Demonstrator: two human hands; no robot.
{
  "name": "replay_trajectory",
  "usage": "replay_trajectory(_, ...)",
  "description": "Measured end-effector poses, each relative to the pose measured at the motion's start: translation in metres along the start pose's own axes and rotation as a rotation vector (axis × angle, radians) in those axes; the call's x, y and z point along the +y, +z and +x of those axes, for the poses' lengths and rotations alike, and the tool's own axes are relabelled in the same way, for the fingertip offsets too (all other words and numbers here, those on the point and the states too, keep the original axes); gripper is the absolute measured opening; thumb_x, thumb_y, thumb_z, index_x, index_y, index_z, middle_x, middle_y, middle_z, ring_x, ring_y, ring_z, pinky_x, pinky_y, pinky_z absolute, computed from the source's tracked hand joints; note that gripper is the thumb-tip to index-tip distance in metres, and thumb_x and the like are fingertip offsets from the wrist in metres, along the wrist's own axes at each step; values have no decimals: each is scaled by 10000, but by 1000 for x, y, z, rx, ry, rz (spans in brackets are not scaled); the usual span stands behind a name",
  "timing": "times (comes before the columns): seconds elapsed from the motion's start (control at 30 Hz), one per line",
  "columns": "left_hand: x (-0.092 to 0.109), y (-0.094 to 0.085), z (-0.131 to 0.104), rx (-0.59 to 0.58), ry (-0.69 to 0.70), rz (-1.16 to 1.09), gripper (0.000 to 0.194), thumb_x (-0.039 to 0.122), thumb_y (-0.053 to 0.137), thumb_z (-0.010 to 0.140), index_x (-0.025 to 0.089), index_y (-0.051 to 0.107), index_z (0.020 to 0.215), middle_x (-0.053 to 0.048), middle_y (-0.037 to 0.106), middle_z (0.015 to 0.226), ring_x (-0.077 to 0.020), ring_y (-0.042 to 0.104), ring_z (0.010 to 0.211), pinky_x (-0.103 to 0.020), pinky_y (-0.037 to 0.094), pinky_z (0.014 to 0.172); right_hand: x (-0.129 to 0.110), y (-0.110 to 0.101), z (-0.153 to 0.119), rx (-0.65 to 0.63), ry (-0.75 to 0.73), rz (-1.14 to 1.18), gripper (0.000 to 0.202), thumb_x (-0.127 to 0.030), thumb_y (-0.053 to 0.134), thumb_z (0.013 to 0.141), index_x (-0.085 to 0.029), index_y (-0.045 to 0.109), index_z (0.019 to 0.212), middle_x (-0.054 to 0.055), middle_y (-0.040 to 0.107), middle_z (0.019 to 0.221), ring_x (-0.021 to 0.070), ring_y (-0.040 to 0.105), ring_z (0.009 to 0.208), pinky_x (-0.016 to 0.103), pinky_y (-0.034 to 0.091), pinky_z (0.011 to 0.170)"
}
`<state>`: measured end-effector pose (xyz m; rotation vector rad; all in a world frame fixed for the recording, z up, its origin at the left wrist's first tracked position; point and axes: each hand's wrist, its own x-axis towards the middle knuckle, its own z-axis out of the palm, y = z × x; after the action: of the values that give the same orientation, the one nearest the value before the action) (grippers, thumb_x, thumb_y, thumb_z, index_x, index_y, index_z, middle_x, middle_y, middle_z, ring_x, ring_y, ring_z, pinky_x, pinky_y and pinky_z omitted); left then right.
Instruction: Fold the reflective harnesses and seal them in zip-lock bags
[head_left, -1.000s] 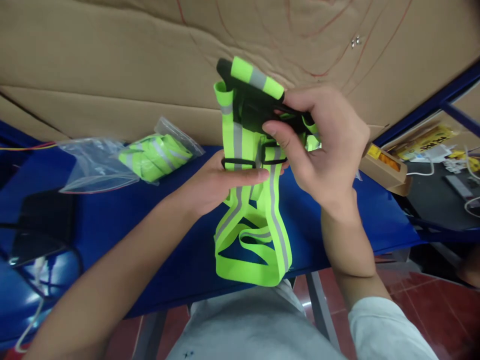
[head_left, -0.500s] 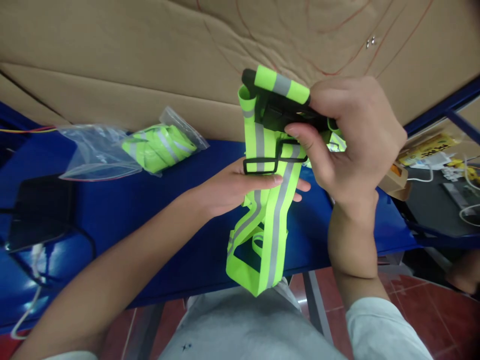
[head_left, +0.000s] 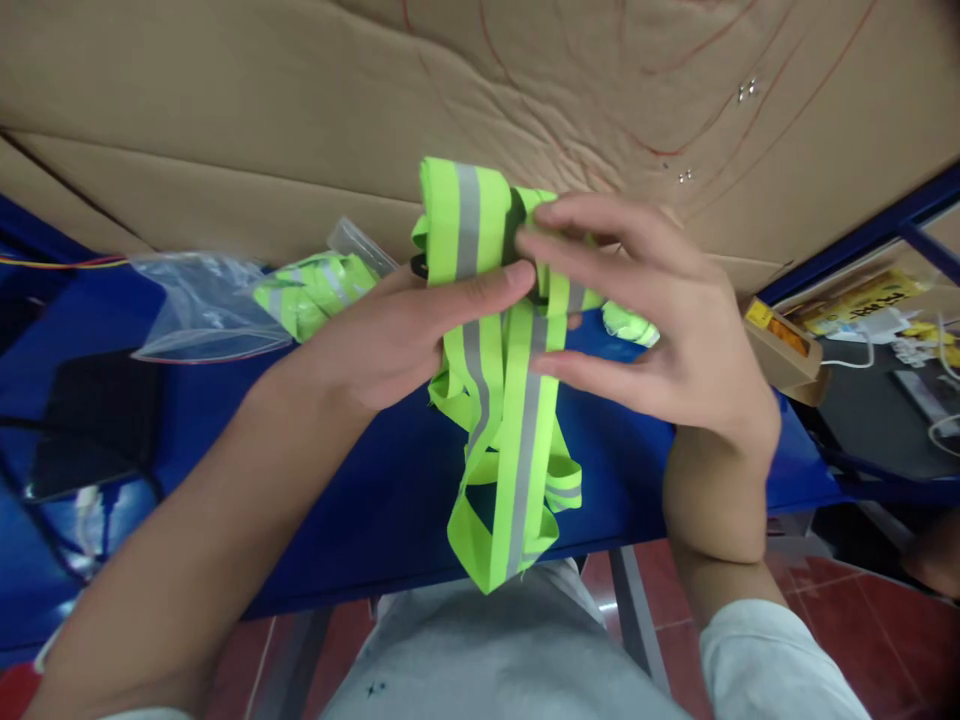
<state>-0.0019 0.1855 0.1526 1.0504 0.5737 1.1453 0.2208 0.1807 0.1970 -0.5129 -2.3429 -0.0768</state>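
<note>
Neon-yellow reflective straps [head_left: 531, 420] with a grey stripe hang in loops over the table's front edge. My left hand [head_left: 420, 320] is closed around their folded upper part, thumb across the front. Between the folds a dark piece [head_left: 516, 215] shows, mostly hidden by straps and fingers. On the right side, my right hand [head_left: 637, 290] has its fingers spread apart. Its fingertips and thumb are at the strap edge, and seem to touch it without a grip.
On the blue table [head_left: 337, 500] lie a clear plastic bag [head_left: 202, 300], a bagged yellow strap bundle [head_left: 315, 290] and a black device [head_left: 97, 420] with cables. Another yellow bundle [head_left: 630, 325] is behind my right hand. A small carton [head_left: 784, 350] stands at right, cardboard [head_left: 225, 100] behind.
My left hand has moved up and now grips the folded straps near the top. My right hand has let go of the black part and spread its fingers. The upper straps have shifted left.
</note>
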Motion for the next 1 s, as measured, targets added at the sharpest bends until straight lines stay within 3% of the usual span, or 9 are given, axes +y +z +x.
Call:
replay_trajectory(0.13, 1, 0, 2, -125, -41, 49, 341, 210, 774, 920, 128, 727, 1247, -85, 808, 1182, -393, 696, 1294, -619, 564, 1103, 15, -3, -4, 152, 276, 379, 704, -598, 762, 910, -359, 527, 1529, 34, 575, 1508, 294, 582, 1405, 440, 559, 1140)
replay_trajectory(0.2, -2, 2, 1, -154, -35, 52, 367, 179, 816, 872, 115, 732, 1223, -90, 816, 1145, -391, 718, 1255, -631, 564, 1099, 22, 5, -6, 62, 382, 505, 625, -595, 793, 885, -298, 624, 1408, 49, 666, 1362, 260, 680, 1227, 409, 631, 1013)
replay_trajectory(0.27, -6, 3, 1, -159, -48, 45, 370, 177, 837, 849, 112, 734, 1199, -84, 822, 1107, -389, 735, 1222, -647, 563, 1093, 25, 16, -8, -49, 493, 614, 448, -584, 764, 917, -238, 704, 1195, 21, 739, 1066, 195, 735, 908, 347, 676, 793)
replay_trajectory(0.33, -11, 6, 2, -150, -83, 3, 359, 183, 820, 861, 115, 731, 1202, -75, 825, 1086, -376, 755, 1184, -650, 561, 1095, 23, 27, -7, -50, 574, 621, 377, -588, 691, 971, -224, 710, 1064, -17, 707, 861, 163, 712, 742, 317, 666, 677)
replay_trajectory(0.37, -12, 7, 4, -140, -97, -30, 369, 178, 804, 871, 120, 722, 1226, -70, 825, 1094, -367, 760, 1177, -647, 556, 1105, 22, 31, -5, -9, 584, 587, 364, -584, 666, 989, -230, 707, 1061, -23, 700, 844, 170, 722, 757, 327, 672, 696)
replay_trajectory(0.53, -20, 14, 10, -88, -70, -230, 471, 119, 755, 858, 183, 694, 1321, -40, 816, 1183, -307, 723, 1267, -516, 552, 1161, 15, 35, 2, 215, 366, 356, 160, -348, 730, 984, -251, 722, 1111, 5, 779, 1110, 222, 748, 1087, 378, 638, 1014)
replay_trajectory(0.67, -23, 14, 7, -203, -177, -206, 402, 212, 846, 807, 185, 764, 1199, -58, 823, 1167, -348, 745, 1214, -519, 607, 1082, 15, 29, 1, 279, 131, 273, 304, -202, 712, 984, -280, 721, 1278, -21, 747, 1356, 215, 681, 1307, 369, 529, 1194)
replay_trajectory(0.83, -16, 9, 0, -237, -114, 43, 374, 141, 877, 794, 166, 790, 1157, -68, 828, 1146, -337, 781, 1119, -530, 626, 1031, 16, 20, -7, 246, 73, 167, 425, -281, 674, 1006, -362, 659, 1422, -55, 704, 1430, 255, 652, 1370, 419, 529, 1210)
replay_trajectory(1.0, -6, 5, -2, -261, -135, 4, 312, 183, 841, 815, 158, 784, 1121, -40, 830, 1031, -328, 801, 1016, -528, 657, 921, 12, 17, -12, 195, 105, 21, 392, -444, 552, 1063, -394, 664, 1435, -7, 696, 1427, 286, 659, 1346, 421, 557, 1170)
